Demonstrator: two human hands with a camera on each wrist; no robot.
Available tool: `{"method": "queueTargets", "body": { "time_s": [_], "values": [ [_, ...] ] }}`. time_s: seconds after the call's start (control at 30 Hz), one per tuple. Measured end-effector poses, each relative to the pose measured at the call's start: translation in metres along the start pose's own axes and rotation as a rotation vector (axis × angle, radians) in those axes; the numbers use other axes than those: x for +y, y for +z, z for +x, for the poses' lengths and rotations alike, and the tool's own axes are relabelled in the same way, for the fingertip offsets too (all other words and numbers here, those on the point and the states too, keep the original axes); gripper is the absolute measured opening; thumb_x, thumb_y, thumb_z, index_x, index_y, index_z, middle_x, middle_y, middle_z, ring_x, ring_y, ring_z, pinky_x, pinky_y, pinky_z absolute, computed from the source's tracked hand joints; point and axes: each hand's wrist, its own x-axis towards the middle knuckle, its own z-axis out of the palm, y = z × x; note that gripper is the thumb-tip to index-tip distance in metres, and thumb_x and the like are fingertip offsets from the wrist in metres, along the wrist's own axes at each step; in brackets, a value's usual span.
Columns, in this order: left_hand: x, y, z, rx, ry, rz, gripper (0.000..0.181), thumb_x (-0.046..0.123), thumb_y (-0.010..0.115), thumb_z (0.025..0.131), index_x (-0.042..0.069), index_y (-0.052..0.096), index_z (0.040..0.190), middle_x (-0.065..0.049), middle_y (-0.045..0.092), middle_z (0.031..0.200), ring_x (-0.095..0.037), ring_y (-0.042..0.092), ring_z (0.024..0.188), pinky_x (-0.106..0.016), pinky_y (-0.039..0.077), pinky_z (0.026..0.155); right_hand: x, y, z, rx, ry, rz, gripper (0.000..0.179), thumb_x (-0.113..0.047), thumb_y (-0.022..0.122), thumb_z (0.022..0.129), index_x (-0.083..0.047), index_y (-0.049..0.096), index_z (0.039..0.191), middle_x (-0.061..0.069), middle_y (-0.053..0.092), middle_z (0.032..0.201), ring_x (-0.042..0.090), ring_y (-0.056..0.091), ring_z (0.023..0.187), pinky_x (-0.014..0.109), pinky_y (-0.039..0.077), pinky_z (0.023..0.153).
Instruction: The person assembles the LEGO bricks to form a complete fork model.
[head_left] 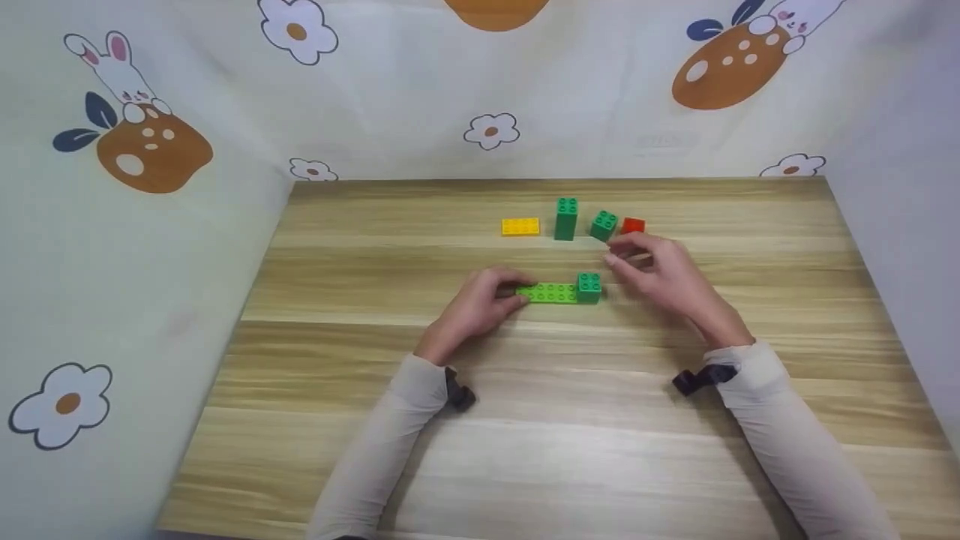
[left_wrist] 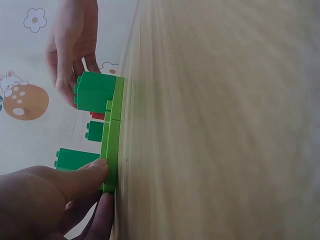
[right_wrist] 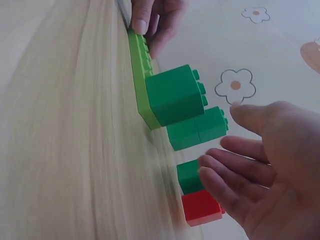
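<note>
My left hand [head_left: 474, 304] pinches the left end of a long light green toy building brick strip [head_left: 552, 293], thumb on the near side. In the left wrist view a seam crosses the strip's side. A dark green square brick [right_wrist: 176, 95] sits on the strip's right end, studs up. My right hand [head_left: 669, 279] hovers to the right of that brick with fingers loosely bent and nothing between them. Just beyond its fingertips are a loose dark green brick [head_left: 603, 226] and a red brick [head_left: 634, 224], the red one partly hidden by the hand.
Farther back on the wooden table [head_left: 360, 360] stand a tall stack of two dark green bricks [head_left: 565, 222] and, left of it, a flat yellow brick [head_left: 520, 226]. A patterned wall covering [head_left: 405, 97] closes off the table's back and sides.
</note>
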Motion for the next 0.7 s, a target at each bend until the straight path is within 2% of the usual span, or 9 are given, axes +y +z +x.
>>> {"method": "queueTargets", "body": {
  "time_s": [0.13, 0.23, 0.37, 0.47, 0.6, 0.7],
  "values": [
    [0.001, 0.000, 0.000, -0.003, -0.012, -0.001, 0.031, 0.012, 0.077, 0.101, 0.011, 0.078, 0.131, -0.009, 0.076, 0.135, -0.021, 0.071, 0.128, -0.037, 0.056, 0.114, 0.006, -0.004, 0.003, 0.116, -0.008, 0.019, 0.031, -0.018, 0.075, 0.104, -0.002, 0.074, 0.130, 0.013, 0.078, 0.122, 0.027, 0.074, 0.113, 0.028, 0.064, 0.095],
    [0.001, 0.000, 0.000, -0.004, -0.016, 0.001, 0.031, 0.012, 0.077, 0.101, 0.011, 0.077, 0.132, -0.008, 0.076, 0.135, -0.021, 0.071, 0.128, -0.037, 0.056, 0.115, 0.010, -0.007, 0.004, 0.179, 0.000, 0.045, 0.030, -0.017, 0.076, 0.103, -0.004, 0.075, 0.130, 0.013, 0.078, 0.121, 0.027, 0.073, 0.113, 0.014, 0.059, 0.090],
    [0.001, 0.000, 0.000, -0.003, -0.015, 0.000, 0.031, 0.012, 0.077, 0.101, 0.011, 0.077, 0.132, -0.008, 0.076, 0.136, -0.021, 0.071, 0.129, -0.037, 0.055, 0.115, 0.016, -0.010, 0.006, 0.229, 0.035, 0.073, 0.033, -0.017, 0.077, 0.102, -0.004, 0.073, 0.132, 0.015, 0.074, 0.129, 0.032, 0.073, 0.116, 0.008, 0.057, 0.088],
    [0.000, 0.000, 0.000, -0.005, -0.013, -0.004, 0.031, 0.012, 0.077, 0.101, 0.011, 0.077, 0.132, -0.008, 0.076, 0.136, -0.020, 0.071, 0.128, -0.036, 0.056, 0.114, 0.020, -0.011, 0.007, 0.255, 0.048, 0.078, 0.036, -0.014, 0.077, 0.101, -0.003, 0.072, 0.135, 0.017, 0.070, 0.136, 0.036, 0.073, 0.118, 0.013, 0.060, 0.092],
    [-0.002, 0.000, 0.001, -0.009, 0.001, -0.032, 0.031, 0.010, 0.077, 0.101, 0.009, 0.077, 0.132, -0.009, 0.076, 0.134, -0.021, 0.073, 0.126, -0.034, 0.058, 0.111, 0.028, -0.011, 0.009, 0.271, 0.025, 0.052, 0.040, -0.009, 0.077, 0.100, -0.001, 0.068, 0.138, 0.019, 0.065, 0.143, 0.040, 0.069, 0.126, 0.038, 0.063, 0.101],
    [-0.002, 0.000, 0.001, -0.010, 0.014, -0.047, 0.031, 0.009, 0.077, 0.101, 0.007, 0.077, 0.132, -0.010, 0.077, 0.133, -0.021, 0.074, 0.124, -0.033, 0.059, 0.109, 0.033, -0.011, 0.011, 0.255, 0.011, 0.016, 0.046, -0.006, 0.078, 0.099, 0.001, 0.065, 0.143, 0.021, 0.062, 0.150, 0.042, 0.062, 0.137, 0.054, 0.059, 0.107]
  ]
}}
